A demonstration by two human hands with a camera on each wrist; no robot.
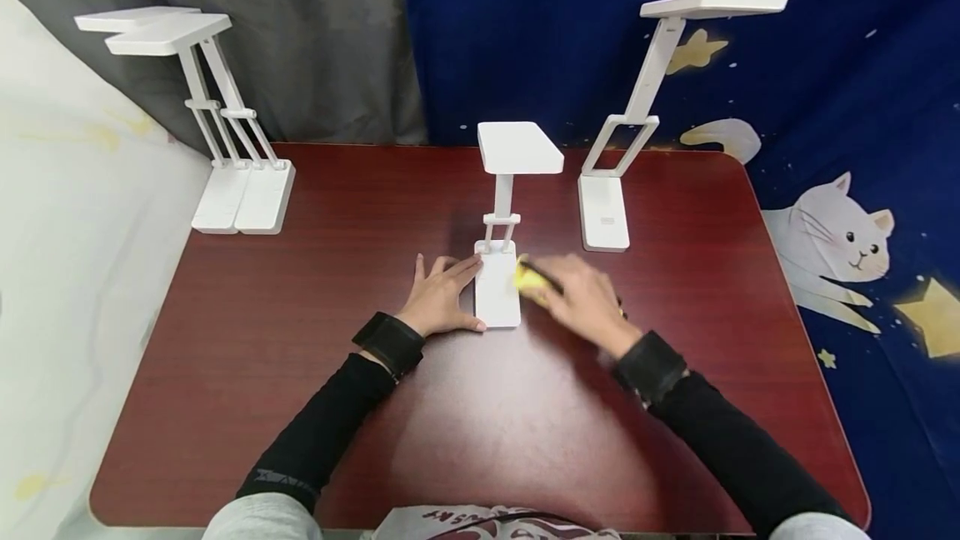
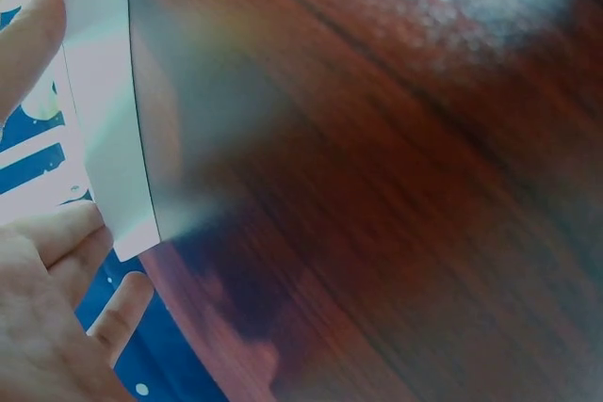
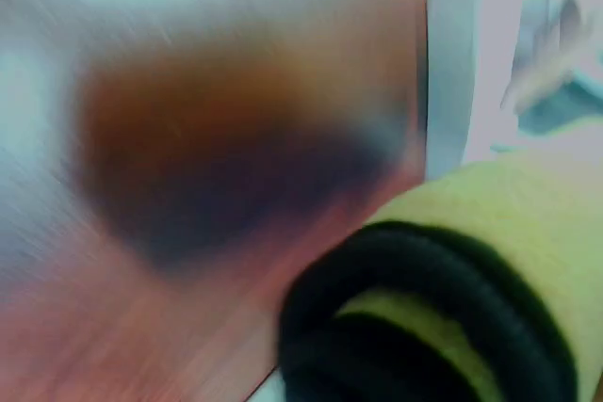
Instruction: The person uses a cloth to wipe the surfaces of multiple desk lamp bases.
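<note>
A white folding desk lamp [image 1: 497,290] stands in the middle of the table, its flat head [image 1: 519,148] raised over the back of its base. My left hand [image 1: 441,294] rests along the base's left side, fingers stretched out, thumb at the near corner and fingertips farther back. That base edge [image 2: 108,110] shows close up in the left wrist view. In my right hand [image 1: 585,294] is a yellow cloth with a black border [image 3: 509,200], held against or right beside the base's right edge. This hand is blurred, and part of the cloth is hidden under the fingers.
Two more white lamps [image 1: 266,198] stand side by side at the table's back left corner. Another lamp [image 1: 603,215] stands behind and right of the middle one. The reddish-brown table [image 1: 337,232] ends at a grey curtain and a blue printed cloth.
</note>
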